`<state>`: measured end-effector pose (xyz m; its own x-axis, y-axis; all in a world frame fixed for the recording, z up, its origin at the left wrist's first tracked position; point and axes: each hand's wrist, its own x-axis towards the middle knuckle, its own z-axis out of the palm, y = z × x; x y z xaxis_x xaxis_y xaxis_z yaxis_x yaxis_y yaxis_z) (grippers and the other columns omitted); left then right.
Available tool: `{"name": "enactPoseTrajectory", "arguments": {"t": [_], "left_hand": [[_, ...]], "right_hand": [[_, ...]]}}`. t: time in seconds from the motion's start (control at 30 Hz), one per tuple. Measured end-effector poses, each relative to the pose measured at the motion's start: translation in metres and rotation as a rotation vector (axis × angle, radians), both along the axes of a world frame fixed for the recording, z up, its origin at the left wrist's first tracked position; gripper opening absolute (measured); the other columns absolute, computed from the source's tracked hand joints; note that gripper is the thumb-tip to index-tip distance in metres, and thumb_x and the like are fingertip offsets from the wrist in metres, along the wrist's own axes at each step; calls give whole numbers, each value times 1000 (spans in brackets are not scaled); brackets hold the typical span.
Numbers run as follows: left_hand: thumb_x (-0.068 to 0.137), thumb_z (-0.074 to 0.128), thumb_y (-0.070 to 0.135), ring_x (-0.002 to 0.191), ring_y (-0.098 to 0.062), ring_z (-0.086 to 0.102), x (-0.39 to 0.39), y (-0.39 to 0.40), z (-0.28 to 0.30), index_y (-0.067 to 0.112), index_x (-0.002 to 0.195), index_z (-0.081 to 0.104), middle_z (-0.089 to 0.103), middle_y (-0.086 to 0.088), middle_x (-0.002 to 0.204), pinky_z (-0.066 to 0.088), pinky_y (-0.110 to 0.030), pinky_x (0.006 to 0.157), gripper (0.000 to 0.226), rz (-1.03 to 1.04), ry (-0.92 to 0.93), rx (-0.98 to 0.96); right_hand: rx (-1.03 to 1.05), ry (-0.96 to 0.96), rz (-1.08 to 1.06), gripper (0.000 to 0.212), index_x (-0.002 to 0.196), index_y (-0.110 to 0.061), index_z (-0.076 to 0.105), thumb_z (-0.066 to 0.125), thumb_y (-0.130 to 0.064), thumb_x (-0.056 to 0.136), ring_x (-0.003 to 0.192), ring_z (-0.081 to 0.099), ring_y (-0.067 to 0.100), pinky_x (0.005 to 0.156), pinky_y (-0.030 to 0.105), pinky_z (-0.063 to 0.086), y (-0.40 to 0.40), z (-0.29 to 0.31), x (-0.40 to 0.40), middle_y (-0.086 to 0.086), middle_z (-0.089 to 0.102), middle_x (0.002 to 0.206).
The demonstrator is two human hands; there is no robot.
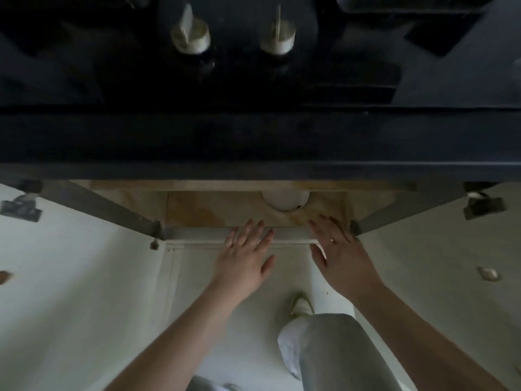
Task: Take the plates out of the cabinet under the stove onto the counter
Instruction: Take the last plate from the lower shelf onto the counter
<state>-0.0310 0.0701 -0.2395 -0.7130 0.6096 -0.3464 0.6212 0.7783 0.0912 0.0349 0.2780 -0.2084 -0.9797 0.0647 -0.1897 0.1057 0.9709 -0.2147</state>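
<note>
I look straight down at the cabinet under the stove, both of its doors swung open. On the wooden shelf (220, 210) inside, the edge of a white plate (285, 200) shows; the rest is hidden under the dark counter edge. My left hand (245, 261) hovers with straight spread fingers over the cabinet's front edge, below and left of the plate. My right hand (341, 258) is also spread flat, its fingertips over the shelf just right of the plate. Neither hand holds anything.
Above is the dark stove top (253, 80) with two pale knobs (191, 36) (278, 38). The open left door (70, 277) and right door (439, 263) flank my arms. My leg in grey trousers (332, 351) and a shoe stand on the pale floor.
</note>
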Motion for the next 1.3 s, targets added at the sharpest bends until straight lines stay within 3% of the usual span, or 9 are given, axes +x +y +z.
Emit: {"name": "enactPoseTrajectory", "arguments": {"t": [0.13, 0.2, 0.33, 0.43, 0.57, 0.63, 0.77, 1.17, 1.3], "left_hand": [[93, 29, 48, 137, -28, 44, -11, 0, -58, 16, 138, 56, 53, -8, 145, 38, -51, 109, 61, 2, 58, 84], [92, 32, 46, 133, -30, 49, -21, 2, -89, 13, 134, 60, 57, -9, 141, 42, -52, 107, 61, -14, 82, 106], [94, 29, 47, 136, -31, 46, -48, 8, -160, 14, 139, 56, 52, -9, 146, 39, -53, 109, 62, -65, 157, 98], [95, 27, 46, 139, -29, 42, -64, 16, -208, 16, 141, 52, 48, -8, 149, 34, -50, 111, 61, -86, 233, 76], [95, 5, 53, 152, -23, 1, -80, 21, -275, 23, 156, 11, 4, -2, 165, -8, -42, 117, 68, -117, 249, 0], [95, 3, 54, 151, -22, -9, -83, 24, -302, 23, 156, 1, -7, -1, 165, -14, -41, 116, 68, -124, 266, -27], [101, 15, 53, 151, -24, -10, -94, 29, -330, 23, 157, 2, -7, -3, 166, -9, -45, 119, 65, -138, 266, -6], [102, 20, 50, 151, -23, -4, -140, 59, -370, 22, 156, -4, -9, -2, 166, 5, -46, 120, 65, -100, 218, 5], [102, 25, 49, 151, -26, -2, -150, 66, -377, 27, 156, 10, -5, -5, 166, 6, -48, 120, 61, -75, 154, 5]], "right_hand": [[41, 7, 11, 51, 147, -23, 39, 47, -31, 97, 136, 40, 25, 113, 39, 22, 18, -65, -11, 0, 36, 154], [49, 23, 3, 51, 147, -25, 39, 47, -31, 97, 135, 41, 23, 109, 33, 16, 25, -97, -15, -3, 35, 154], [54, 116, -17, 47, 142, -22, 46, 52, -28, 96, 129, 48, 24, 101, 31, 26, 40, -165, -35, -1, 44, 149], [89, 88, 35, 50, 150, -25, 32, 34, -35, 101, 143, 27, 19, 113, 35, 28, 55, -224, -47, -3, 29, 157], [120, 98, 54, 49, 149, -22, 32, 36, -31, 101, 145, 23, 21, 115, 29, 13, 58, -289, -59, 1, 28, 158], [77, 112, 41, 49, 148, -22, 35, 39, -30, 100, 145, 23, 22, 113, 26, 11, 58, -313, -66, 3, 27, 158], [85, 119, 53, 50, 149, -30, 30, 35, -38, 100, 145, 21, 20, 114, 33, 22, 63, -340, -89, -1, 22, 160], [129, 40, 113, 53, 150, -22, 28, 39, -33, 100, 147, 15, 24, 115, 40, 17, 92, -391, -132, 2, 18, 161], [120, 14, 115, 49, 147, -24, 36, 37, -37, 100, 147, 14, 23, 117, 39, 16, 88, -411, -130, 1, 21, 160]]}}
